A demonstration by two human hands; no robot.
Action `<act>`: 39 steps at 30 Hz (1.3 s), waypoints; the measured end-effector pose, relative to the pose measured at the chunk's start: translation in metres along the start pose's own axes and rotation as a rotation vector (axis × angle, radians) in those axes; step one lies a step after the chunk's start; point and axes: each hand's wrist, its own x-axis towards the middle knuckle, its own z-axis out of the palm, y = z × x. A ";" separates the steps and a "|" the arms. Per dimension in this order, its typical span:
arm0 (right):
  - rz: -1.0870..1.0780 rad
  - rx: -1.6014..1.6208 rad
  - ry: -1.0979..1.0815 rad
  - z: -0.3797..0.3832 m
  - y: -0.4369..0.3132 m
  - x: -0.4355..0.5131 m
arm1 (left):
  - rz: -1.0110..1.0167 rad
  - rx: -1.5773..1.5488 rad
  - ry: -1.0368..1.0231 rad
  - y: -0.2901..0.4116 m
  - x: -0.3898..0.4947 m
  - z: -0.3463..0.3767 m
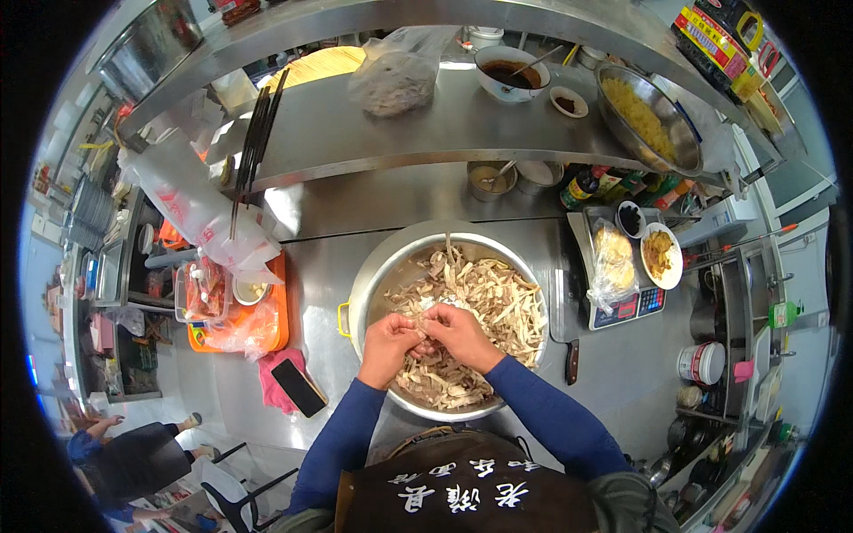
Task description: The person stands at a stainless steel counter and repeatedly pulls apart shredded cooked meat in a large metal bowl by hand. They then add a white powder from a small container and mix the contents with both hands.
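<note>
A wide metal basin (537, 363) stands on the steel worktop in front of me, filled with shredded meat (493, 300) in pale and brown strips. Above the basin's left half, my left hand (392, 343) and my right hand (460, 336) meet at the fingertips. Both pinch a small piece of the meat between thumbs and fingers. The piece itself is mostly covered by the fingers. A yellow clip or handle (344, 320) sits at the basin's left rim.
Left are an orange tray (283, 300), a pink cloth (273, 393) and a smartphone (298, 388). A knife (572, 363) and a digital scale (626, 310) lie right. A steel shelf (320, 133) with bowls spans the back. Another person (136, 453) is at lower left.
</note>
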 end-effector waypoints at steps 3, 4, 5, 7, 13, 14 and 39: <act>-0.008 0.031 -0.025 0.005 -0.012 -0.025 | 0.011 -0.070 -0.050 0.000 -0.020 0.002; -0.008 0.037 -0.023 0.008 -0.016 -0.035 | 0.008 -0.098 -0.057 0.002 -0.029 0.006; -0.008 0.043 -0.020 0.010 -0.019 -0.044 | 0.004 -0.126 -0.064 0.003 -0.038 0.009; -0.040 0.032 0.014 0.013 -0.018 -0.061 | -0.014 -0.153 -0.064 0.001 -0.052 0.012; -0.082 0.294 0.131 0.017 -0.012 -0.101 | 0.007 -0.259 -0.016 -0.016 -0.074 0.011; -0.121 0.298 0.151 0.018 -0.015 -0.106 | 0.014 -0.202 -0.005 -0.017 -0.076 0.011; -0.369 -0.524 0.374 0.059 -0.027 -0.136 | 0.124 -0.003 -0.074 -0.018 -0.105 0.016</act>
